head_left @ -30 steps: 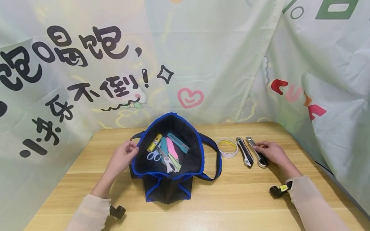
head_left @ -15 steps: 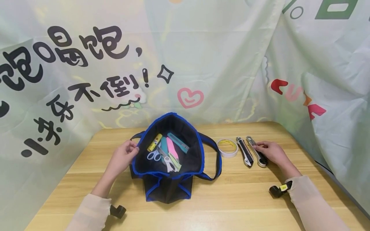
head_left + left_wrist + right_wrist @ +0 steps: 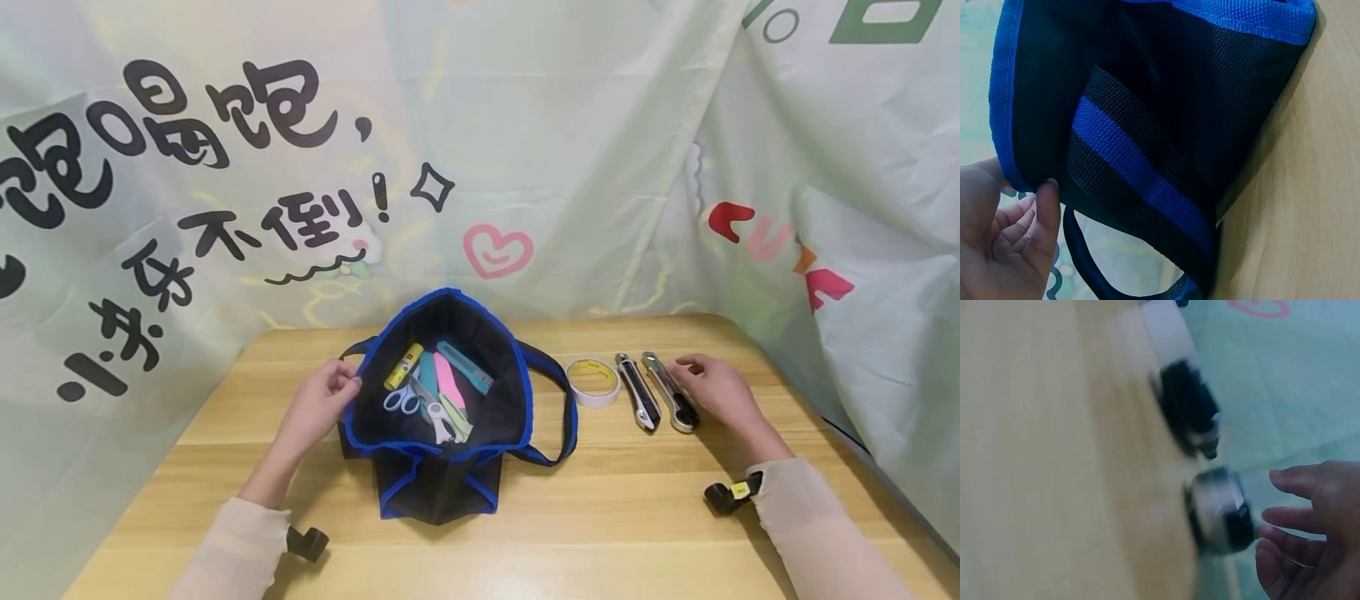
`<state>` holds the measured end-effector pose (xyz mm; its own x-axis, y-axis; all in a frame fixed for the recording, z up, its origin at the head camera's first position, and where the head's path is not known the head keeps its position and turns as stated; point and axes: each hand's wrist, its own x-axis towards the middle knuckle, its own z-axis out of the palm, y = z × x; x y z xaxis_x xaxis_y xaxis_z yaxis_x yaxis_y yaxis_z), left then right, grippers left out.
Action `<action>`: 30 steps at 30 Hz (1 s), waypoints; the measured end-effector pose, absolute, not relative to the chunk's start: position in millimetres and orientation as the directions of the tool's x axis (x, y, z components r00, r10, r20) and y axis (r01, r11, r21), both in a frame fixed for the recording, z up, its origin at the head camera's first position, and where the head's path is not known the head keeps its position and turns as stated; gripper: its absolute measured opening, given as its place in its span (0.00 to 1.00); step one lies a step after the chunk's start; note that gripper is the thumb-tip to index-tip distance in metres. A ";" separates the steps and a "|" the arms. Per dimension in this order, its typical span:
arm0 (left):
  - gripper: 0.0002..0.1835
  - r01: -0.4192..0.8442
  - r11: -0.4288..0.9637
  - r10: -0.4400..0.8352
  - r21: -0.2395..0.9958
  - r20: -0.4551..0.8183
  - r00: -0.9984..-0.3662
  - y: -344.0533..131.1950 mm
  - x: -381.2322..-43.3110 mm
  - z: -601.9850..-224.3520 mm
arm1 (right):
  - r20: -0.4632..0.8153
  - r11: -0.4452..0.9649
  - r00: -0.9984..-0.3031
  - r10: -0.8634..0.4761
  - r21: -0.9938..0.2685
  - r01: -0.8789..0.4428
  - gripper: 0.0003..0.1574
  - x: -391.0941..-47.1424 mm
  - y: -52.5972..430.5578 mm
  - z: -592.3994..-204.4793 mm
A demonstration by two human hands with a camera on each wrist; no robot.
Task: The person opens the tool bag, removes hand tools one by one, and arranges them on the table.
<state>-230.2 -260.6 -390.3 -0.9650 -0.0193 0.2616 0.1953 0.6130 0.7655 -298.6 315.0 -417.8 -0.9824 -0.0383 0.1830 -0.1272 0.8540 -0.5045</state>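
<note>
A black fabric tote bag with blue trim lies open toward the camera on the table. My left hand pinches its left rim between thumb and fingers, which the left wrist view shows close up. At the right, two box-cutter knives lie side by side: a left knife and a right knife, both silver and black. My right hand is just beside the right knife, holding nothing. In the right wrist view its thumb and fingers are spread apart, and the knives look blurred.
Inside the bag lie a yellow glue stick, scissors, a pink cutter, a teal cutter and other small items. A white tape roll sits between the bag's handle and the knives. Printed cloth hangs behind the table.
My right hand has let go of the right knife and drawn slightly right and up from it. My left hand keeps its pinch on the bag. The head view has shifted a little.
</note>
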 end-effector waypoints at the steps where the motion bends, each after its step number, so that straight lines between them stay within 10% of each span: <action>1: 0.10 0.195 0.610 -0.021 0.768 0.262 -0.965 -260.6 -230.3 -390.1 | 0.201 0.854 -0.979 -0.044 -0.500 -0.141 0.36 -297.8 313.0 -415.1; 30: 0.10 0.207 0.606 -0.015 0.768 0.271 -0.963 -260.8 -229.9 -390.3 | 0.248 0.671 -0.840 -0.482 -0.512 -0.536 0.27 -285.8 174.5 -335.4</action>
